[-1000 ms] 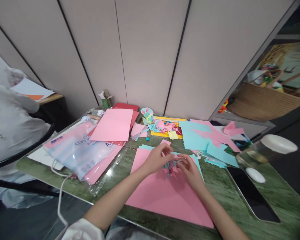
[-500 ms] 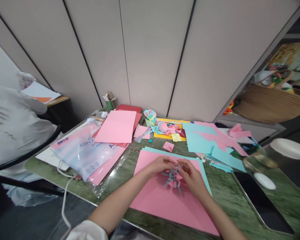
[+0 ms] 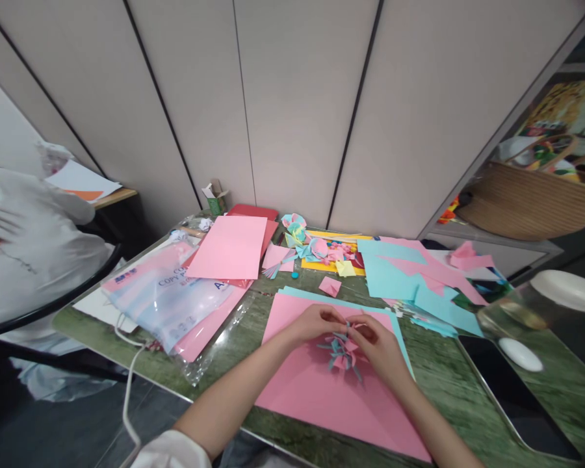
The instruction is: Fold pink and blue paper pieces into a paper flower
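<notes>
Both my hands meet over a large pink paper sheet (image 3: 331,396) that lies on a light blue sheet on the green table. My left hand (image 3: 314,323) and my right hand (image 3: 377,348) are both closed, pinching a small folded paper piece (image 3: 342,351) made of pink and blue fringed strips. The piece sits between my fingertips, just above the pink sheet. A small pink paper scrap (image 3: 329,285) lies beyond my hands.
A plastic pack of pink copy paper (image 3: 166,296) and loose pink sheets (image 3: 229,247) lie at left. Blue and pink offcuts (image 3: 404,273) and paper flowers (image 3: 316,250) lie behind. A glass jar with white lid (image 3: 541,302), a dark tablet (image 3: 521,403) at right. A person in white (image 3: 24,247) sits far left.
The view has shifted so the table sits lower and nearer. My hands have drawn together over the pink sheet and keep working the fringed paper piece, which has turned slightly.
</notes>
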The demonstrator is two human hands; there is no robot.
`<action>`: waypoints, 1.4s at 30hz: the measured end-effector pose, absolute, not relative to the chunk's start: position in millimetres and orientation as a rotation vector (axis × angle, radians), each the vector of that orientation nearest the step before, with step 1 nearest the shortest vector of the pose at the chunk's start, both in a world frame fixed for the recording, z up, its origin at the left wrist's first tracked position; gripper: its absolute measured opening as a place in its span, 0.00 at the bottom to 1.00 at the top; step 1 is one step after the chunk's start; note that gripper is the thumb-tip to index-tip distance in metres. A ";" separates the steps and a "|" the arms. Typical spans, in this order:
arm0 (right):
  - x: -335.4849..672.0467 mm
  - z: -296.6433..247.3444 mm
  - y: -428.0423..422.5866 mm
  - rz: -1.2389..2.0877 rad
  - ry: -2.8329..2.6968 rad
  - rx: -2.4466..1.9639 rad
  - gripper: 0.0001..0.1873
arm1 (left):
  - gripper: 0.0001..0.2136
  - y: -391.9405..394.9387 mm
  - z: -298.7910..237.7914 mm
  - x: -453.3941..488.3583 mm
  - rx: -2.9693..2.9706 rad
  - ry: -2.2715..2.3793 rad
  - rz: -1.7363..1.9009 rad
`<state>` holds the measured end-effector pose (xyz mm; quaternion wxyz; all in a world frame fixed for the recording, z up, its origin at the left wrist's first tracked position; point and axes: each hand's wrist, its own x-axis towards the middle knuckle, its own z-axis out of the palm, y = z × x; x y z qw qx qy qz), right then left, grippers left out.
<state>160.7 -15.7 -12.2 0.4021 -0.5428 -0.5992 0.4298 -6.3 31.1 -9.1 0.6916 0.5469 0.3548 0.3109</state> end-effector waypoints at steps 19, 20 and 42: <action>157.7 -11.6 -17.7 0.967 -1.593 -1.410 0.16 | 0.15 27.8 -0.1 -7.9 1.151 0.852 0.696; 157.7 -11.9 -17.5 0.963 -1.597 -1.412 0.16 | 0.16 27.5 -0.1 -7.7 1.148 0.865 0.692; 157.4 -13.3 -22.2 0.972 -1.496 -1.525 0.14 | 0.09 18.7 -11.5 1.2 1.374 1.040 0.839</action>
